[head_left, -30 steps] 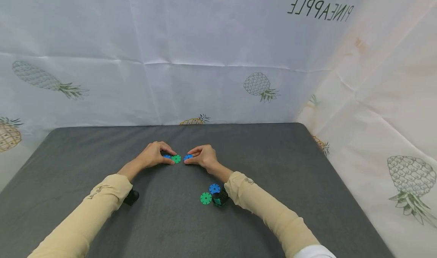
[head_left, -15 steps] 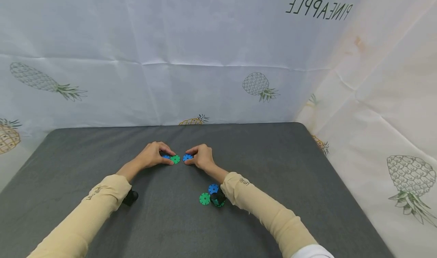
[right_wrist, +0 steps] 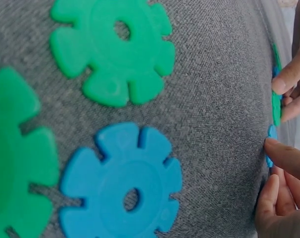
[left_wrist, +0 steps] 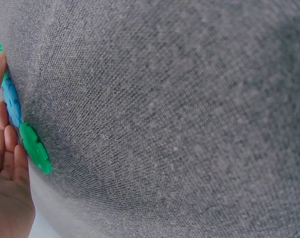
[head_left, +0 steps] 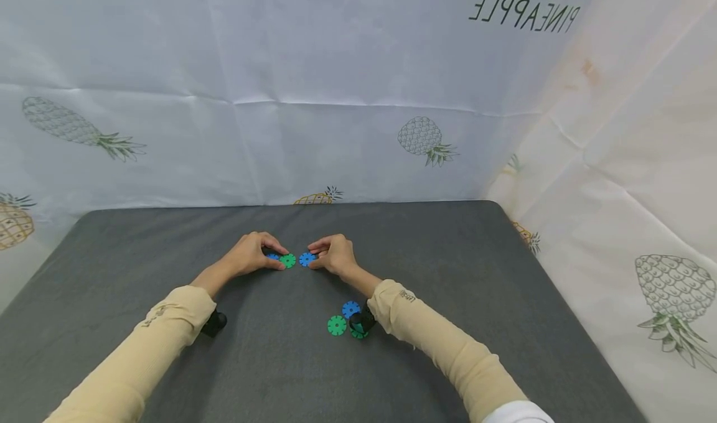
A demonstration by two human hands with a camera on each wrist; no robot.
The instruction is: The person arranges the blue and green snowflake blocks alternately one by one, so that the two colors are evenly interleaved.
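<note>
My left hand [head_left: 246,255] has thumb and fingers around a green notched building disc [head_left: 288,261], pinching it at its edges in the head view. A blue disc [left_wrist: 11,101] links up behind that one, then another green disc [left_wrist: 35,148] by the curled fingers, as the left wrist view shows. My right hand [head_left: 337,256] holds a separate blue notched building disc [head_left: 306,259], thumb on its near side and fingertips at its far side. This blue disc [right_wrist: 272,144] lies close beside the left hand's green disc [right_wrist: 276,106], a narrow gap between them in the head view.
Nearer on the dark grey cloth table [head_left: 280,361] lie a blue disc [head_left: 351,309], a green disc [head_left: 337,325] and another green disc [head_left: 359,333], partly hidden by the black right wrist camera [head_left: 366,318]. A white pineapple-print curtain [head_left: 252,149] stands behind the table.
The right hand's blue disc has shifted slightly left, and more of its face shows between the fingers. The left hand and its discs have stayed nearly still.
</note>
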